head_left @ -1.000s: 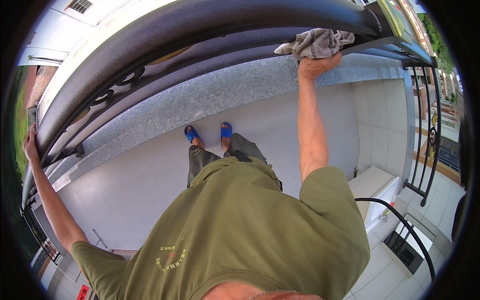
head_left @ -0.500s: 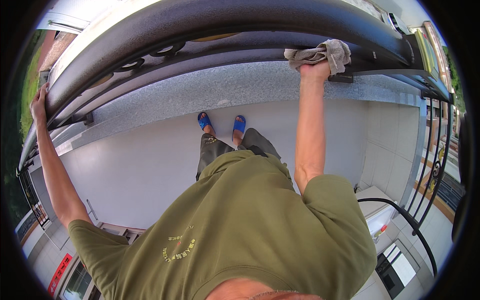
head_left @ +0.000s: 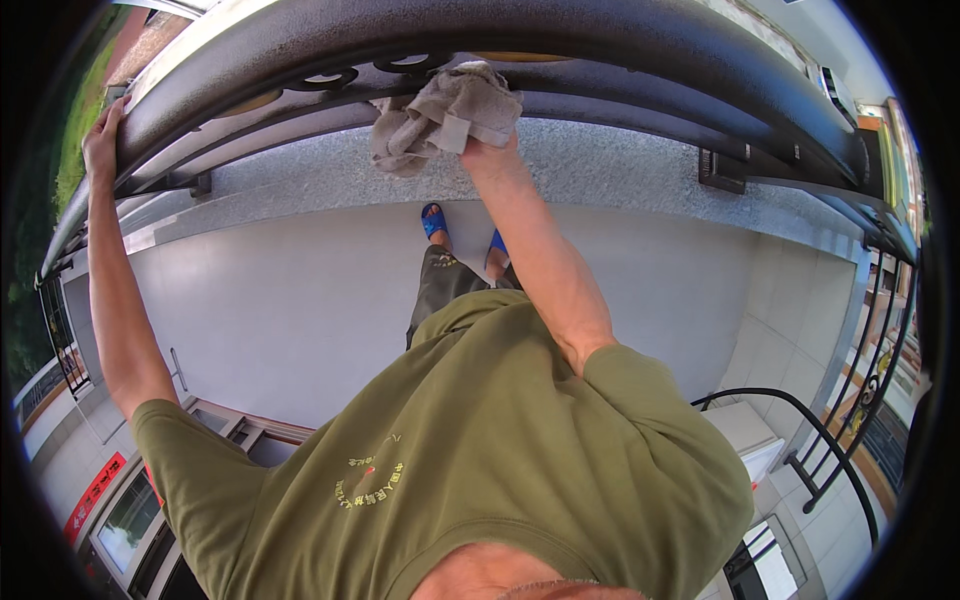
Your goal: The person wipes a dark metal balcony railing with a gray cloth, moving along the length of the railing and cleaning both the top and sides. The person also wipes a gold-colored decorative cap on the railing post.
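A dark metal railing [head_left: 620, 35] with a thick rounded top rail arcs across the upper part of the view. At its far left end my left hand [head_left: 102, 140] is closed around the top rail, the fingertips partly hidden behind it. My right hand [head_left: 490, 155] grips a crumpled greyish-beige cloth [head_left: 440, 115] near the middle of the railing, just under the top rail. The cloth hangs loosely to the left of the hand and covers part of the lower bars. Most of the right fingers are hidden by the cloth.
Below the railing runs a grey speckled stone ledge [head_left: 600, 165]. My feet in blue slippers [head_left: 433, 220] stand on the pale floor [head_left: 280, 300]. At the right are a black barred railing [head_left: 870, 370], a curved black rail [head_left: 800, 405] and a white box-like piece [head_left: 735, 435].
My right hand has moved left along the railing with the cloth, from the right section to near the middle. The left hand stays on the rail at the left.
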Action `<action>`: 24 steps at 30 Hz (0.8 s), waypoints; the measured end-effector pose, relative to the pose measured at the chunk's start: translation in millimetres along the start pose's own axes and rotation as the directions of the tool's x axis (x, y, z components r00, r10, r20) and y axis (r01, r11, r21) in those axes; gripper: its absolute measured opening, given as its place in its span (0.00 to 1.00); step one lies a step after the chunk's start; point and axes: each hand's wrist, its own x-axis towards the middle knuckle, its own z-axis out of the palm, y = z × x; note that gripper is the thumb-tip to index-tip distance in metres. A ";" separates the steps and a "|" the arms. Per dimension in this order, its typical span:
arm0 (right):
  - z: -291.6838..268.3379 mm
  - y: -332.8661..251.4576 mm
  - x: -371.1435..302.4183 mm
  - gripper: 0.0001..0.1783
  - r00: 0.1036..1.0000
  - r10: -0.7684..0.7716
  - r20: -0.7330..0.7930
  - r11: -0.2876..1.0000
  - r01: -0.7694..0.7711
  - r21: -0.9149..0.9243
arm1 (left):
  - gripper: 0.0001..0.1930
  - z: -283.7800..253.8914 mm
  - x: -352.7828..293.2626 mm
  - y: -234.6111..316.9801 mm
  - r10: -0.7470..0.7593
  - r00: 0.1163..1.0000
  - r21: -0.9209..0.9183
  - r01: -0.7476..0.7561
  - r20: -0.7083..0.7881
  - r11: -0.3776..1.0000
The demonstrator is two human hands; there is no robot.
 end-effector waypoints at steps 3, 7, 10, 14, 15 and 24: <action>-15.1 -74.9 -3.2 0.21 0.939 -0.332 0.093 0.887 0.344 -0.308 | 0.22 -6.0 -2.5 -12.0 -0.044 0.999 0.004 0.044 -0.005 0.999; -26.1 -158.0 -16.0 0.22 0.849 -0.521 -0.090 0.840 0.490 -0.235 | 0.22 3.8 -4.2 11.4 -0.031 0.999 0.027 0.031 -0.013 0.999; -23.4 -170.8 -6.9 0.23 0.876 -0.387 -0.289 0.918 0.394 -0.036 | 0.23 -2.3 -4.0 -4.9 -0.010 1.000 0.003 0.010 0.000 1.000; -18.4 -62.7 4.7 0.27 0.903 -0.394 -0.171 0.911 0.358 -0.205 | 0.24 1.2 7.3 1.3 -0.006 1.000 0.082 0.006 0.004 0.997; -8.7 -52.1 -0.4 0.28 0.944 -0.305 -0.129 0.946 0.285 -0.154 | 0.24 3.7 4.5 2.1 0.021 1.000 0.060 -0.020 -0.007 0.998; -67.9 -76.3 12.8 0.23 0.975 0.052 -0.216 0.970 -0.101 -0.221 | 0.22 0.6 9.8 -12.4 0.017 1.000 0.041 -0.017 -0.015 0.999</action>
